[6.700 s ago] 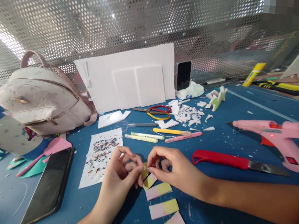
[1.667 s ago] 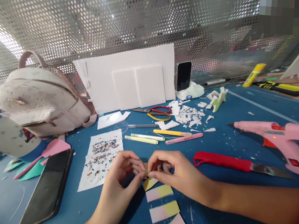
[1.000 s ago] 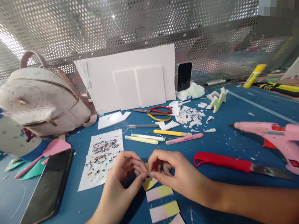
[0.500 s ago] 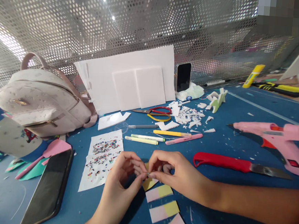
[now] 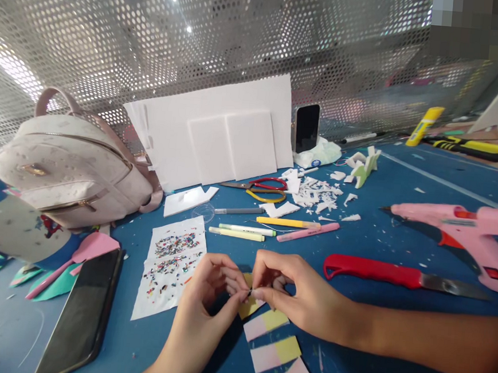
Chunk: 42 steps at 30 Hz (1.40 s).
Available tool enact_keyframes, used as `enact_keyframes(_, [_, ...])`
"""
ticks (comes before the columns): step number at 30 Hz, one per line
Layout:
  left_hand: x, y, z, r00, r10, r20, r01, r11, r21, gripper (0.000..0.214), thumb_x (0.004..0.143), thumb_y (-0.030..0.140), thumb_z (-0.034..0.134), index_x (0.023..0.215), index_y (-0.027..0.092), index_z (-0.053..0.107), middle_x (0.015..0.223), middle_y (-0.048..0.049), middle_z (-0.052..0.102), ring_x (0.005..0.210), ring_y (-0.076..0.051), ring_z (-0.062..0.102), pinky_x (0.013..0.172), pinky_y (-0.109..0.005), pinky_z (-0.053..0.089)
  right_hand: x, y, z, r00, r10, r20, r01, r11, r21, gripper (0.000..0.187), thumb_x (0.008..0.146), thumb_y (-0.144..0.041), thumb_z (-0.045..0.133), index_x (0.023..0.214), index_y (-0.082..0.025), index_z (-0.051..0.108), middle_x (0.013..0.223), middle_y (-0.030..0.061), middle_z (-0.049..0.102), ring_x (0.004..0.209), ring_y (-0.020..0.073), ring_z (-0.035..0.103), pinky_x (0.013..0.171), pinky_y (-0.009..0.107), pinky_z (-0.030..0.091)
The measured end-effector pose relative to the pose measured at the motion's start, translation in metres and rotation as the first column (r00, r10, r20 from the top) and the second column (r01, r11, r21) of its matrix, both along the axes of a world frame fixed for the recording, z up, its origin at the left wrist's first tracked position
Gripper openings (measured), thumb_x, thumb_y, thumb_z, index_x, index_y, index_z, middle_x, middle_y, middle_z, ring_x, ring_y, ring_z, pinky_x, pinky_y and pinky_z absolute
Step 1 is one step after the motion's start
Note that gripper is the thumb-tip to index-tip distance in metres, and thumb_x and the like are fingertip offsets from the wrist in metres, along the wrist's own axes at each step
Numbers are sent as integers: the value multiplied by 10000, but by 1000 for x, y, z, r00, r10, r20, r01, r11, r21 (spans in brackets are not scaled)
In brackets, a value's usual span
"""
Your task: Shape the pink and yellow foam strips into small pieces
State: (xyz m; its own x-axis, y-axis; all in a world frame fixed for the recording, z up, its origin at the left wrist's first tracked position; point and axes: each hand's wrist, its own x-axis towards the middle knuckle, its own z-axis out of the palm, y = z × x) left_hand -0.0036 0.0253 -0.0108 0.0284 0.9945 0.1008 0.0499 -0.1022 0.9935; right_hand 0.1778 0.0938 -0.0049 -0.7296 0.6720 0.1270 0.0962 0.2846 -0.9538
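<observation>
My left hand (image 5: pixel 205 298) and my right hand (image 5: pixel 296 293) meet fingertip to fingertip low in the middle of the blue table (image 5: pixel 383 237). Both pinch something tiny between thumb and forefinger, too small to name. Right under the fingertips lies a small yellow paper piece (image 5: pixel 248 307). Below it run three pink-and-yellow paper slips (image 5: pixel 274 352) in a row toward me. A white sheet strewn with coloured specks (image 5: pixel 169 261) lies just left of my left hand.
A red-handled knife (image 5: pixel 397 274) and a pink glue gun (image 5: pixel 465 235) lie right. Pens (image 5: pixel 267 227), scissors (image 5: pixel 261 186), white foam scraps (image 5: pixel 317 192) and foam boards (image 5: pixel 219 132) sit behind. A pale backpack (image 5: pixel 65 160) and a dark phone (image 5: pixel 81 314) are left.
Both hands have stayed pinched together over the yellow piece, shifting only slightly right and toward me. Nothing else on the table has moved.
</observation>
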Motion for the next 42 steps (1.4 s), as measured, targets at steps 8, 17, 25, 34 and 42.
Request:
enact_keyframes(8, [1,-1,2,1000,5,28,-5,1000,-3,165,906,144,619,1010,205,506,855,-20,654,790,-140,631,722,-261,508,-2,0,2,1000,-31,7,31,999,-45,41,874,-164,620,841,-174,598,692,-32,557,615,98,486,555,216,386])
enact_keyframes(17, [0,-1,4,997,64,33,-64,998,4,147,902,188,647,990,200,529,833,-21,659,771,-136,635,718,-246,516,-3,2,-2,999,-44,-3,44,996,-75,98,845,-172,676,935,-175,637,830,10,680,724,124,630,626,223,477])
enact_keyframes(25, [-2,0,1,997,70,38,-71,997,4,153,910,198,640,1007,206,521,861,-24,650,794,-143,633,740,-263,535,-3,2,-1,998,-59,11,59,998,-16,64,897,-196,604,917,-161,654,839,13,666,658,96,560,594,202,457])
enact_keyframes(34, [-2,-1,0,998,49,30,-50,999,21,126,914,186,621,999,198,529,845,-29,647,778,-144,631,727,-266,536,-1,0,-1,999,-48,14,48,999,9,53,878,-156,589,887,-162,641,808,2,647,622,88,533,568,201,431])
enact_keyframes(42, [0,-1,3,999,39,14,-39,999,6,143,907,168,623,1000,201,519,836,-18,650,771,-134,633,712,-249,517,-1,1,-2,1000,-27,-3,27,1000,-8,48,863,-126,587,862,-168,609,778,-17,617,614,82,512,570,192,417])
